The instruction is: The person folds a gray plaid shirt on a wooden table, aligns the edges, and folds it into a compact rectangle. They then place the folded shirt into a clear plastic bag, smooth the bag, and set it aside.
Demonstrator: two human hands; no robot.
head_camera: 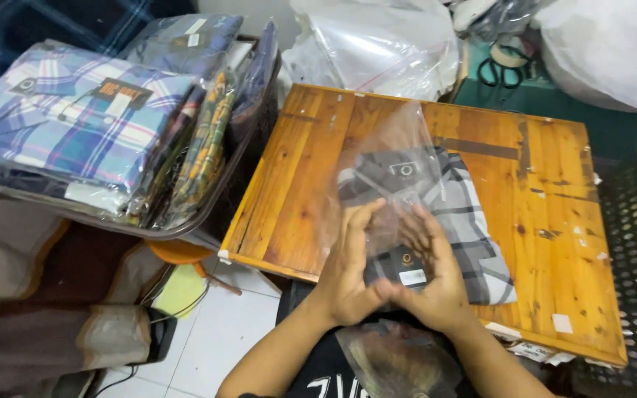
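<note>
A folded grey and black plaid shirt (466,221) lies on a low wooden table (554,221). A clear plastic bag (385,147) stands over its near end, its mouth toward me. My left hand (352,273) and my right hand (433,273) meet at the table's front edge, both gripping the open end of the bag at the shirt's near edge. A dark card label on the shirt (407,267) shows between my hands. The far end of the bag rises off the table, loose and see-through.
A stack of bagged plaid shirts (75,118) sits on a tray at the left, with more bagged shirts upright beside it (208,140). Crumpled plastic bags (377,44) and black scissors (509,70) lie behind the table. A perforated black basket (635,243) stands at the right.
</note>
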